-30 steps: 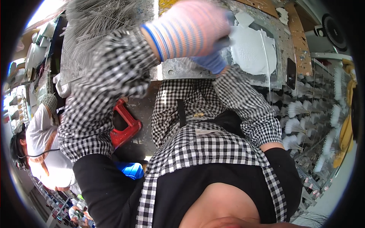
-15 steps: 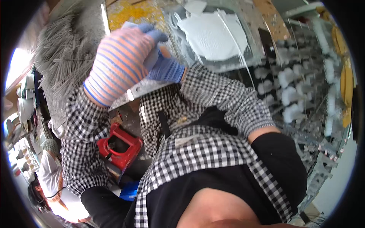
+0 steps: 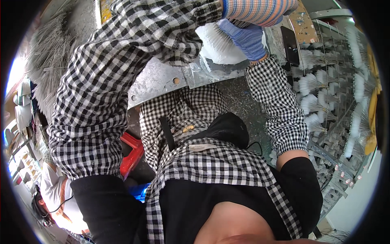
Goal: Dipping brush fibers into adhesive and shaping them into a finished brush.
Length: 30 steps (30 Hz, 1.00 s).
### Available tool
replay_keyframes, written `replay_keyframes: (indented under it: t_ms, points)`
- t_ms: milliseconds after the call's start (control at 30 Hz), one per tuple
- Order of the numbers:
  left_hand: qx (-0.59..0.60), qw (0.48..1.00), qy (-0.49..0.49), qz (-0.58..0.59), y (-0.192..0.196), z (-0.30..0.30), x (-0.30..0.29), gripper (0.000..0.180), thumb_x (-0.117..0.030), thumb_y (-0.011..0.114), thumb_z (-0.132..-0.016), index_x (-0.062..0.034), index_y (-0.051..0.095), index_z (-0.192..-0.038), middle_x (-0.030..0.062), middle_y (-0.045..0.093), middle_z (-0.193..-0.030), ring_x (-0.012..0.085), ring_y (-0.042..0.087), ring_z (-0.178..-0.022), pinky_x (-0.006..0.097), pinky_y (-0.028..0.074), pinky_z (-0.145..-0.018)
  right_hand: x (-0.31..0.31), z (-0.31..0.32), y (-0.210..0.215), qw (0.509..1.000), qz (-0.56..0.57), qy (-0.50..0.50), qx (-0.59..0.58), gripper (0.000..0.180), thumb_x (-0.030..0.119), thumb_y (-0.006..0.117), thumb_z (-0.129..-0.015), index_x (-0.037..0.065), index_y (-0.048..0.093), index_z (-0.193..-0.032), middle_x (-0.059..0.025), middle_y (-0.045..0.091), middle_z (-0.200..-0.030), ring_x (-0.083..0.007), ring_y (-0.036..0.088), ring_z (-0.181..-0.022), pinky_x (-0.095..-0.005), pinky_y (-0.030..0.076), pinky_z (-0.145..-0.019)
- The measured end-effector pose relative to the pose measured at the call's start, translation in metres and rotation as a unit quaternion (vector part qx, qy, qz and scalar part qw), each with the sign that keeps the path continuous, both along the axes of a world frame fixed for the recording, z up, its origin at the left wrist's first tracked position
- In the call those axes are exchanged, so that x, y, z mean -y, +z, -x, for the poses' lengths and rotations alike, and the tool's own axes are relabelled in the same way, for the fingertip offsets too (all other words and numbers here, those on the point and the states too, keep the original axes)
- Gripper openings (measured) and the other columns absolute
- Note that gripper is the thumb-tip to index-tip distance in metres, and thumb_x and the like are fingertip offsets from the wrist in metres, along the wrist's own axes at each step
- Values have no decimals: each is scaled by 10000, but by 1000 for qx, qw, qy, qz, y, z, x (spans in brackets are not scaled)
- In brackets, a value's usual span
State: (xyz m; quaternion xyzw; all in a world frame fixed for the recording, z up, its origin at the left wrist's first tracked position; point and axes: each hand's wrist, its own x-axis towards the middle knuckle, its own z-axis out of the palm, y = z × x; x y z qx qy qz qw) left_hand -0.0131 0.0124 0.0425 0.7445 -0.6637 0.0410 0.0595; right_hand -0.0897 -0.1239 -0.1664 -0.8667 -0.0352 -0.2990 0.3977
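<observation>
My left hand (image 3: 260, 10), in an orange and blue striped glove, reaches across from the left at the top edge, its fingers partly cut off and curled. Right beneath it is my right hand (image 3: 247, 40) in a blue glove, closed. Between the two gloves is a bundle of fine bristles (image 3: 219, 35), its pale strands fanning out down to the left. The strands meet the white paste (image 3: 221, 57), which lies on a grey metal plate (image 3: 162, 79). The gloves hide the upper part of the bundle.
A pile of long grey bristles (image 3: 50, 61) lies far left. A black phone (image 3: 290, 45) rests right of the paste. Racks of white-tipped bristle tufts (image 3: 313, 85) stand at the right. A red stool (image 3: 132, 152) is below left; another person (image 3: 57, 187) sits behind it.
Both hands have moved right, from beside the yellow scraps to over the white paste. My left forearm now stretches across the plate, and the bristles touch the paste.
</observation>
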Motion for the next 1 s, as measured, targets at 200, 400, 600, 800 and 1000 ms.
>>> replay_keyframes:
  t_ms: [200, 400, 600, 800, 1000]
  points:
    - [7, 998, -15, -65, -28, -16, 12, 157, -202, 701, -854, -68, 753, -917, 153, 733, -822, 298, 716, -763, 418, 588, -701, 0, -1, -27, 993, 108, -43, 25, 636, 514, 836, -815, 64, 673, -1234, -89, 724, -1125, -238, 711, -1007, -371, 588, -834]
    - [-208, 977, -39, -3, -71, -31, 14, 236, -253, 706, -906, -101, 729, -1085, 88, 741, -1035, 239, 707, -937, 406, 575, -834, 10, -1, -39, 990, 137, -23, 6, 625, 532, 820, -827, 86, 684, -1243, -84, 729, -1115, -251, 713, -1002, -369, 584, -823]
    - [-183, 981, -29, -56, -53, -29, 12, 310, -281, 715, -922, -111, 705, -1181, 66, 724, -1115, 209, 693, -1012, 393, 565, -888, 21, -3, -49, 981, 192, 10, -1, 658, 541, 790, -850, 94, 631, -1304, -86, 673, -1201, -262, 677, -1071, -384, 568, -867]
    - [-127, 984, -9, -127, -28, -23, 16, 380, -305, 721, -937, -118, 682, -1266, 50, 710, -1186, 184, 680, -1079, 380, 557, -935, 19, -3, -56, 975, 224, 6, 12, 694, 549, 764, -868, 99, 574, -1361, -88, 613, -1283, -271, 638, -1135, -396, 549, -911]
    - [-189, 976, -17, -110, -36, -25, 9, 410, -315, 726, -934, -109, 667, -1283, 59, 702, -1199, 190, 678, -1098, 368, 557, -948, 23, -2, -65, 962, 269, -4, 40, 731, 557, 738, -887, 105, 516, -1417, -90, 553, -1365, -279, 599, -1199, -409, 531, -956]
